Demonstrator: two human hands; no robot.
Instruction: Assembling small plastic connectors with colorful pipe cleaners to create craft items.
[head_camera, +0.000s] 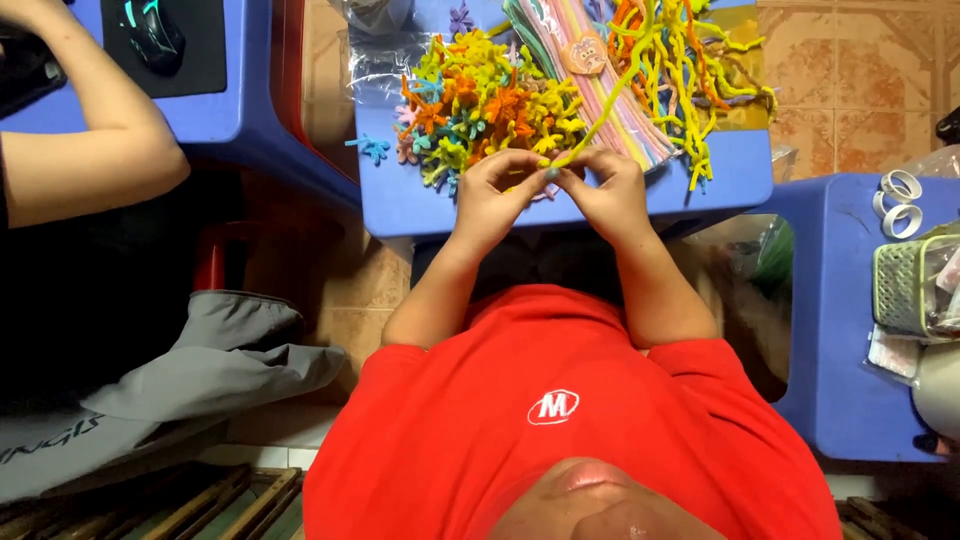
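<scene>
My left hand and my right hand meet at the near edge of a blue plastic stool. Together they pinch the near end of a yellow-green pipe cleaner, which runs away up over the stool. A pile of small twisted pipe-cleaner shapes in orange, yellow, green and blue lies just beyond my left hand. Beyond my right hand lie a flat pack of pastel pipe cleaners and a tangle of loose bent pipe cleaners.
Another person's arm rests at the left beside a blue table with a computer mouse on a black pad. At the right, a second blue stool carries white tape rolls and a green mesh basket. Grey cloth lies lower left.
</scene>
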